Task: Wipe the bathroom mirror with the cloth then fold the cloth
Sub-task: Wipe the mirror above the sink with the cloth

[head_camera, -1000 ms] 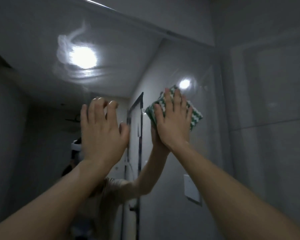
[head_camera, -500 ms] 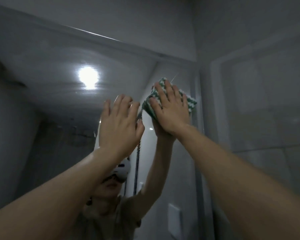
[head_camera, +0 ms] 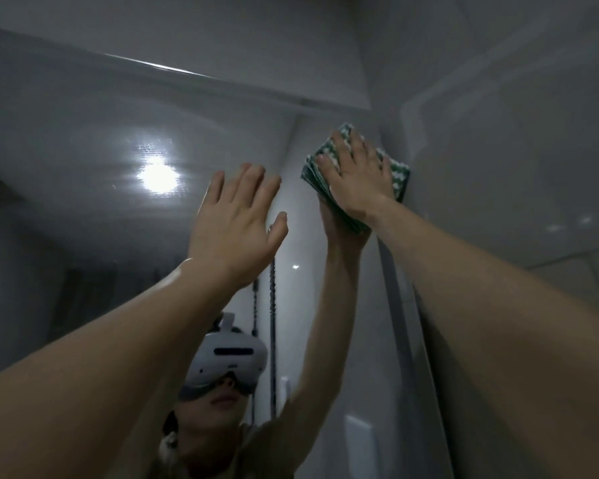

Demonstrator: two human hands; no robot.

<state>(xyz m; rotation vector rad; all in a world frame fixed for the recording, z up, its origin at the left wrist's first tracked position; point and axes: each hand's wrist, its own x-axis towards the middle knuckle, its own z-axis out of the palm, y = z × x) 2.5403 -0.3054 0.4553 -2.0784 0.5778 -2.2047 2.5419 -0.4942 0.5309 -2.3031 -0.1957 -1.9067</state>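
Note:
The bathroom mirror fills the left and middle of the view, dim and streaked. My right hand lies flat on a folded green-and-white patterned cloth and presses it against the glass near the mirror's upper right corner. My left hand is raised in front of the mirror, to the left of the cloth, fingers spread and holding nothing. The mirror reflects my arms and a person wearing a white headset.
A grey tiled side wall meets the mirror's right edge right beside the cloth. The mirror's top edge runs below the ceiling. A ceiling light's reflection glares at the left. A white wall plate's reflection shows low down.
My right hand has slid the cloth up and to the right, toward the mirror's upper right corner. My left hand rose with it, and the view tilted upward.

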